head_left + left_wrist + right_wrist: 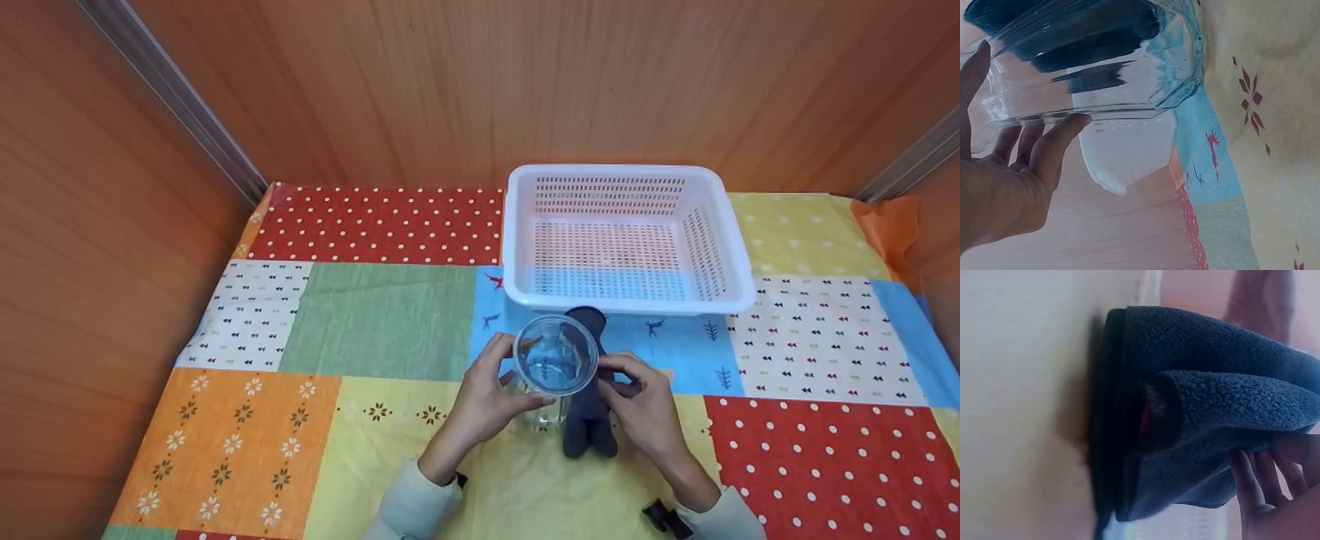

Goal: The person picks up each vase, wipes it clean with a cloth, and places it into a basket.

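Note:
My left hand (484, 394) grips a tall clear glass cup (553, 386) by its side, thumb and fingers spread around it below the round rim. Its thick, faceted base (1188, 84) shows in the left wrist view, close over the tablecloth. A dark grey fuzzy towel (589, 412) hangs in folds on the right side of the cup. My right hand (643, 405) pinches that towel between thumb and fingers. In the right wrist view the towel (1230, 399) drapes down to the table, its bound edge low. Part of it shows dark through the glass.
A white plastic basket (630, 304) with slotted walls stands just beyond the hands, near the back wooden wall (480, 90). A patchwork tablecloth (382, 315) covers the table. Wooden panels also rise at left (90, 262) and right.

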Motion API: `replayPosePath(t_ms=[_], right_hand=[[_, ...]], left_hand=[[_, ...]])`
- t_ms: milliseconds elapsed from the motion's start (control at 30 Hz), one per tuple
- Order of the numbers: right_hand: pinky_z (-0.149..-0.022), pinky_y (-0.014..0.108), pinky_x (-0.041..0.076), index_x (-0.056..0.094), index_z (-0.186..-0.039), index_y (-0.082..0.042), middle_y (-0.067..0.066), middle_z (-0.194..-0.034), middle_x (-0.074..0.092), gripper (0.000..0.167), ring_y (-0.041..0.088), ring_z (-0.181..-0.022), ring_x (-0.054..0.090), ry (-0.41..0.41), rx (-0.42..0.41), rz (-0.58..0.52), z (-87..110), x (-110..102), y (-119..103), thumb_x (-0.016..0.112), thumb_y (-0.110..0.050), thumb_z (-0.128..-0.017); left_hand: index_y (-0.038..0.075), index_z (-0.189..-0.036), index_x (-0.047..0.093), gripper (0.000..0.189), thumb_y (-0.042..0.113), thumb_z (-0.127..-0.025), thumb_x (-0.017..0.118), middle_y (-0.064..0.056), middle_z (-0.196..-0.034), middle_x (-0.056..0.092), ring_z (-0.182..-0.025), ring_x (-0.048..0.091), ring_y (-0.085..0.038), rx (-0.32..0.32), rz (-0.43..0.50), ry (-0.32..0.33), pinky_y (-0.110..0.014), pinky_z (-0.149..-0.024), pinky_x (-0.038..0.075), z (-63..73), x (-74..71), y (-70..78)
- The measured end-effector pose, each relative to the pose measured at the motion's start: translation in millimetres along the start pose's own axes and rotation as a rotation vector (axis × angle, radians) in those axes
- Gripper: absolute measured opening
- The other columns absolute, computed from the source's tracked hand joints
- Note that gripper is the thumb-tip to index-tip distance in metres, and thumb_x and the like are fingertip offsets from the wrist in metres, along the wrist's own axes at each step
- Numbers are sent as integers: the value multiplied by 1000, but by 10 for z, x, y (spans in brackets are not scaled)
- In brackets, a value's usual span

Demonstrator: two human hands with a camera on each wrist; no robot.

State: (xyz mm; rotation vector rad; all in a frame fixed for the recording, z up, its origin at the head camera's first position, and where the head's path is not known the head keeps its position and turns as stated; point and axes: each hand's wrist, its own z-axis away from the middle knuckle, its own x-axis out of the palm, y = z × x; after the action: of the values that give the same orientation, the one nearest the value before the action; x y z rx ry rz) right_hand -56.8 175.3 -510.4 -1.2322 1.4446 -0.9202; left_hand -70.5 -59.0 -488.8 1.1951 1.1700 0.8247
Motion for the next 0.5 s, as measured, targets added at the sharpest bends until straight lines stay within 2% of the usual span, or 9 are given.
replayPosePath(t_ms=[133, 333, 500], right_hand=[[-85, 21, 61, 75, -112, 7, 5, -108, 72, 25, 5, -103, 69, 8, -33, -19, -10, -5, -89, 72, 17, -90], [-84, 21, 61, 74, -110, 10, -3, -106, 72, 25, 4, -102, 69, 11, -41, -31, -13, -3, -37, 73, 19, -88], [-85, 21, 61, 74, -110, 8, 3, -107, 71, 25, 4, -102, 69, 0, -6, -19, -15, 4, 42, 72, 19, -88]], left_hand=[[16, -132, 64, 65, 6, -76, 95, -1, -128, 59, -124, 55, -27, -5, 3, 2, -64, -105, 52, 1, 6, 6], [17, -132, 65, 65, 8, -76, 95, 0, -127, 59, -124, 55, -25, -8, -4, 5, -65, -105, 51, 2, 8, 11], [17, -134, 64, 65, 8, -78, 95, -1, -128, 59, -124, 54, -26, -10, 9, 3, -66, -106, 50, 1, 3, 0]])
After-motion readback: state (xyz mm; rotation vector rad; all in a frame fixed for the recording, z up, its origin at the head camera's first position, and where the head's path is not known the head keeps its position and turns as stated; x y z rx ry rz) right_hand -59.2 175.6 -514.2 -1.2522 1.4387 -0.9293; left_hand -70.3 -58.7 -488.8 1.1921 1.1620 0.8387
